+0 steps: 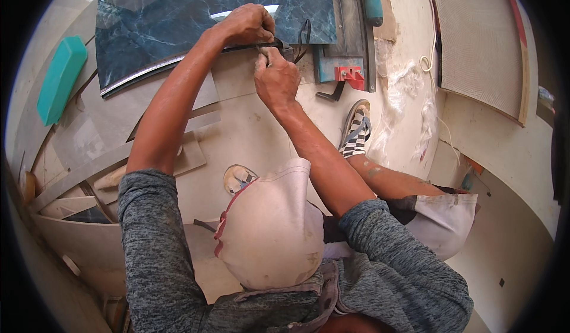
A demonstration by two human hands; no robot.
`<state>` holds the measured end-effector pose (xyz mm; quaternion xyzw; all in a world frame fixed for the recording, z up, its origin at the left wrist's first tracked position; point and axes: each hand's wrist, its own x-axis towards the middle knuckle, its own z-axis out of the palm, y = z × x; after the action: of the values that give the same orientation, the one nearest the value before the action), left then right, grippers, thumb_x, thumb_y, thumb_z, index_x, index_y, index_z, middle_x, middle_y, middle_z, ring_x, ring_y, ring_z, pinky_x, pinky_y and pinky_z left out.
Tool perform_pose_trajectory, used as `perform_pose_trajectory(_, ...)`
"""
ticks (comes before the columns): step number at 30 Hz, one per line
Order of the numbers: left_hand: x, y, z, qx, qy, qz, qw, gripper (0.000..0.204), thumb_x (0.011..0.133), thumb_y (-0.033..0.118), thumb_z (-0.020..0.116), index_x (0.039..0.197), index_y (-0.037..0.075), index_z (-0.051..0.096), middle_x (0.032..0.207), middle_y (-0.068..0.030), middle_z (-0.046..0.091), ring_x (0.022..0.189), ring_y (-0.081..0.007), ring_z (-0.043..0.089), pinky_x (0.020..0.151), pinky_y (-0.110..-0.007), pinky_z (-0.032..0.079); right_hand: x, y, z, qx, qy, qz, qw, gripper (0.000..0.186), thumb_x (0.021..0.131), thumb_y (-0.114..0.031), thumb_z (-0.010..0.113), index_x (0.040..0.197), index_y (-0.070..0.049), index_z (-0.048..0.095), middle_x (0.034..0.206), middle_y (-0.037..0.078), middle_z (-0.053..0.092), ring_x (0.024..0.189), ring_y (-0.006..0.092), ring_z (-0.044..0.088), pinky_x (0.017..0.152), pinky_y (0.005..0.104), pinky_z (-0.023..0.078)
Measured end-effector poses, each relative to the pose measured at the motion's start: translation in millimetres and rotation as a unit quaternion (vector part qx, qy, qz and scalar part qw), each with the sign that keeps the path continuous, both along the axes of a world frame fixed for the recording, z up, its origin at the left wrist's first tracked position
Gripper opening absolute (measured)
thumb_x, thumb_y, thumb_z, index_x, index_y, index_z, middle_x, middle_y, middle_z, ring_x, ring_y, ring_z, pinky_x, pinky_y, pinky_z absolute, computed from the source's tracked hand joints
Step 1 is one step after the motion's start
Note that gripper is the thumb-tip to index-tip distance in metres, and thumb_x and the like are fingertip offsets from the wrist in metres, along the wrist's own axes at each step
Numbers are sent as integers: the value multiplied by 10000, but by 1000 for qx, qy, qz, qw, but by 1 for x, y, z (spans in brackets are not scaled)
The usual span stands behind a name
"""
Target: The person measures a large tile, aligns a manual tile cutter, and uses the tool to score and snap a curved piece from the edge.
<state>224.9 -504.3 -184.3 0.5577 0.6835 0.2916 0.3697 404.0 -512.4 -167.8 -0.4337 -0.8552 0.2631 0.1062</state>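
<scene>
Left hand (250, 25) is over the blue marbled slab (160, 24), near its edge.

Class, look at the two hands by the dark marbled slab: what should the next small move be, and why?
Probably ease the black loop aside with the right hand. It lies by the slab's near edge, just right of where that hand and the left hand curl close together, so it might snag. What they hold is unclear.

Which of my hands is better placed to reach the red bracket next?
Likely your right hand: it sits nearer the red bracket, while your left hand is farther left, over the dark marbled slab.
</scene>
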Motion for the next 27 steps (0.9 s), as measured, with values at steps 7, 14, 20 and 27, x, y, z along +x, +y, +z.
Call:
perform_pose_trajectory(7, 0, -2, -4, 34, 5, -1, 999, 185, 759, 147, 758, 892, 18, 754, 850, -168, 711, 795, -314, 675, 770, -398, 525, -4, -1, 4, 6, -13, -4, 1000, 172, 911, -198, 617, 1035, -87, 660, 770, 235, 689, 762, 434, 684, 711, 523, 524)
perform_pose_trajectory(14, 0, -3, -6, 41, 5, 0, 999, 191, 759, 141, 767, 898, 10, 753, 863, -176, 713, 802, -312, 676, 770, -396, 527, -4, -4, 8, -9, -28, -9, 1000, 185, 898, -197, 631, 1033, -78, 675, 798, 246, 695, 778, 437, 688, 728, 527, 530)
perform_pose_trajectory(20, 1, -3, -3, 31, -5, -1, 1000, 194, 773, 148, 768, 907, 9, 754, 853, -171, 717, 783, -309, 678, 761, -397, 529, -7, -1, 6, -19, -27, -13, 999, 186, 894, -184, 620, 1030, -71, 679, 802, 256, 692, 793, 449, 686, 747, 535, 531)
perform_pose_trajectory(27, -1, -3, -6, 44, -2, -2, 999, 190, 776, 148, 769, 900, 6, 750, 872, -171, 716, 797, -301, 674, 769, -394, 529, -9, 3, 10, -15, -33, -7, 999, 192, 890, -177, 614, 1026, -60, 684, 817, 255, 697, 805, 445, 689, 760, 539, 531)
